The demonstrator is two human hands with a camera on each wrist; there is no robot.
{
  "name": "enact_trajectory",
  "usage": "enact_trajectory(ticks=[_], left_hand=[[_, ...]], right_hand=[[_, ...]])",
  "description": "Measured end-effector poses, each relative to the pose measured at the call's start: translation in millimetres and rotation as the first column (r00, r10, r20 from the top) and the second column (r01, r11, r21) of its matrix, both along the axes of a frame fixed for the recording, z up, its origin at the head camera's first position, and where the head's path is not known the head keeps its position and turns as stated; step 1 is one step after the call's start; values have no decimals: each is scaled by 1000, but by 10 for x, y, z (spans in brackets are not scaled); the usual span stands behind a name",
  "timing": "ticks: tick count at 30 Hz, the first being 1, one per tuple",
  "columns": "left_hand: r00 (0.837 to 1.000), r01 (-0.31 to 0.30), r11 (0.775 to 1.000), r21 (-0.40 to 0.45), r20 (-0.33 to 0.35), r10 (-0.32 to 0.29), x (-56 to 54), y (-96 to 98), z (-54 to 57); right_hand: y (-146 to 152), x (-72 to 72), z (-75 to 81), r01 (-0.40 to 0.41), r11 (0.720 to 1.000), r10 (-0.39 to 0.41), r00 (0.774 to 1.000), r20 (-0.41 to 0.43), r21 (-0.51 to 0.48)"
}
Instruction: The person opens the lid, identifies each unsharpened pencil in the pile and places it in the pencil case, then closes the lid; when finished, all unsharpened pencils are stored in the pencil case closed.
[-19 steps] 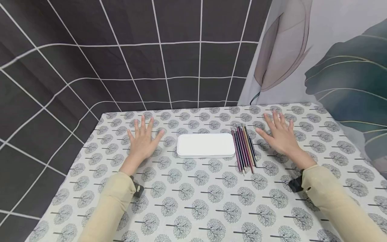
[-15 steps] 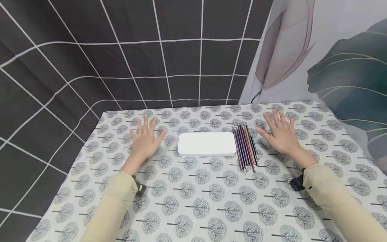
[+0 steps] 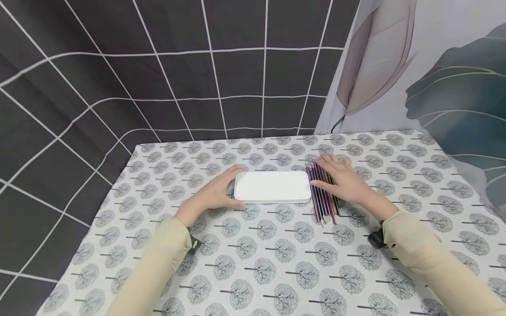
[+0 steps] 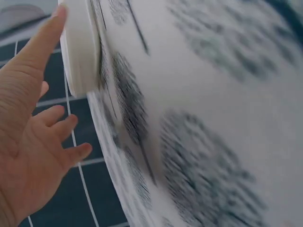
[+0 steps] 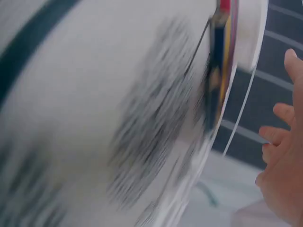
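Observation:
A flat white case with rounded corners [image 3: 272, 187] lies lengthwise on the table. My left hand [image 3: 211, 193] is at its left end, thumb along the near side and fingers by the far corner, not curled round it. The left wrist view shows the thumb [image 4: 40, 45] beside the case's edge [image 4: 78, 56]. A bunch of dark and coloured pencils [image 3: 324, 207] lies against the right end of the case. Over these pencils hovers my right hand [image 3: 343, 180], fingers loosely spread, thumb pointing at the case. It partly hides them in the head view.
A white tablecloth with grey tree prints [image 3: 272, 272] covers the table. Behind it hangs a dark curtain with white grid lines [image 3: 237, 74]. A pale curtain with leaf shapes [image 3: 395, 87] hangs at the right.
Both hands have moved inward from the sides: the left to the case's left end, the right over the pencils. Case and pencils lie as before.

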State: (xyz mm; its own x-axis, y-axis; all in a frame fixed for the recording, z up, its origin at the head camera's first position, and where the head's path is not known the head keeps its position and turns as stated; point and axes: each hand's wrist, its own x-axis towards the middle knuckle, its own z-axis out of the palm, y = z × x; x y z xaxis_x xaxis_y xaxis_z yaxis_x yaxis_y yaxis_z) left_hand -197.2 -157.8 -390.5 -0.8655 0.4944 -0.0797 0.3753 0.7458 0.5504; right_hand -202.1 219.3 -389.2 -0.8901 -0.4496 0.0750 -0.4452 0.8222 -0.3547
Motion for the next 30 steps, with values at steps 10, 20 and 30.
enact_trajectory(ticks=[10, 20, 30], left_hand=[[999, 51, 998, -41, -15, -52, -114, 181, 31], [994, 93, 988, -124, -40, -99, -204, 239, 4], [988, 115, 980, -160, -84, -130, -199, 267, 22]], right_hand=[[-562, 6, 37, -258, 964, 258, 966, -3, -61], [-917, -16, -30, -400, 908, 414, 901, -132, 123], [-1164, -8, 98, -497, 657, 699, 683, -213, 567]])
